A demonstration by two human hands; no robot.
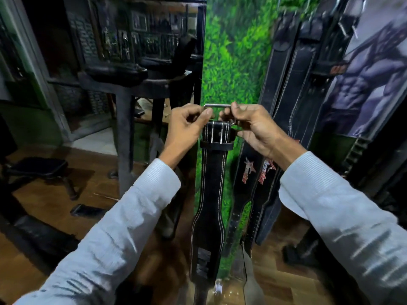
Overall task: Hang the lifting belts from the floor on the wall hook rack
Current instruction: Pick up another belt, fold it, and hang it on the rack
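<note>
Gripping belt (210,194) buckle (217,106), left hand (187,126), right hand (253,126)

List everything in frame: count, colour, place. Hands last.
held belt: 1, black with white stitching, centre, hanging down from the hands
buckle: 1, silver metal, top of held belt, between the hands
hung belts: several, exact count unclear, black, right of centre against the wall; two carry red-and-white star logos
green panel: 1, leafy green, centre wall behind the belts
poster: 1, purple-grey muscular figure, right wall
machine: 1, black frame with pads, left of centre
bench: 1, black, lower left
floor: brown wood pattern, bottom
sleeves: 2, light grey-white, lower frame
left hand: 1, pinching the buckle's left end
right hand: 1, gripping the buckle's right end
</note>
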